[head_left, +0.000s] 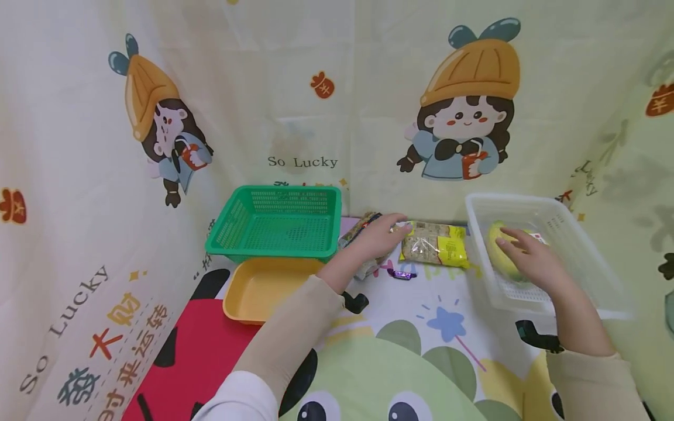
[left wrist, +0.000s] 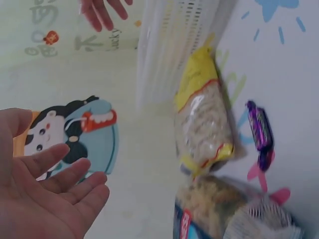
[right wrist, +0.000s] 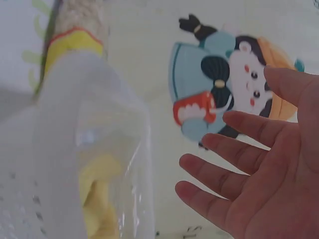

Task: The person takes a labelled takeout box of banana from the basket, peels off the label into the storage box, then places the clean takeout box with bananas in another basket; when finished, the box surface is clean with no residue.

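My left hand hovers with fingers spread, above a clear-and-dark snack bag. In the left wrist view this bag shows tan pieces inside. Beside it lies a yellow-and-clear bag of pale pieces, seen end-on in the left wrist view. A small purple-wrapped candy rests on the cloth in front. Over the white basket my right hand is spread and holds nothing. Below it in the basket is a rounded yellow item, partly covered by the hand.
At the left stands a green mesh basket, with an orange-yellow tray right in front of it. A printed cloth covers the table, and printed curtains rise behind and on both sides.
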### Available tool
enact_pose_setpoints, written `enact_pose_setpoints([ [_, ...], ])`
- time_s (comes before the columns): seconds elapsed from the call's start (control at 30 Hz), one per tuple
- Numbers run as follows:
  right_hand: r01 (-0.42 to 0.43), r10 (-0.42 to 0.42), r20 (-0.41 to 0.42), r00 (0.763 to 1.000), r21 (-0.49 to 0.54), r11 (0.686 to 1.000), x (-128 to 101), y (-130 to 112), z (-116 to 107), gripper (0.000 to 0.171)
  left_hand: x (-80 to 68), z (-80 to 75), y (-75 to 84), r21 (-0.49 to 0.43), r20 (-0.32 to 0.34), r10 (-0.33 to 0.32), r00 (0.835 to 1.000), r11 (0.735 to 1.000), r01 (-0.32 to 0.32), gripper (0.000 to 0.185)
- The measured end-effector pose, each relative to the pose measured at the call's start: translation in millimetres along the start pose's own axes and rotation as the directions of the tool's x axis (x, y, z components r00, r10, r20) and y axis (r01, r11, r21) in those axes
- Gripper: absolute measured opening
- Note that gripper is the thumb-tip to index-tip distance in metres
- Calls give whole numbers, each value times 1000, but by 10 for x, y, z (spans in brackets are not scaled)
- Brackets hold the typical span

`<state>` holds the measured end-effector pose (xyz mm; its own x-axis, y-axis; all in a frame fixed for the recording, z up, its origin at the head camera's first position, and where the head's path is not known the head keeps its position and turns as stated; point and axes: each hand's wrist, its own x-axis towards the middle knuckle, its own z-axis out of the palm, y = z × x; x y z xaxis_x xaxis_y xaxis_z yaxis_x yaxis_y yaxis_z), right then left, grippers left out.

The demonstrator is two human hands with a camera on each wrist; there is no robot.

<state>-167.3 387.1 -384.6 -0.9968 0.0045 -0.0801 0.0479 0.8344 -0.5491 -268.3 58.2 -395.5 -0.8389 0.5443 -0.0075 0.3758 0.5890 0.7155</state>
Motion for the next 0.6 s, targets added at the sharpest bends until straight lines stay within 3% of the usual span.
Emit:
enact_pose_setpoints([
  [0.4,-148,148,22,989,-2,989,128,616,-435,83,375,531,405,-219,109,-12,994,975,36,52],
  [0.6,-193,193,7,981,27,981,216,871,-484,84,517,835,637,-262,121,-45,992,962,76,48],
])
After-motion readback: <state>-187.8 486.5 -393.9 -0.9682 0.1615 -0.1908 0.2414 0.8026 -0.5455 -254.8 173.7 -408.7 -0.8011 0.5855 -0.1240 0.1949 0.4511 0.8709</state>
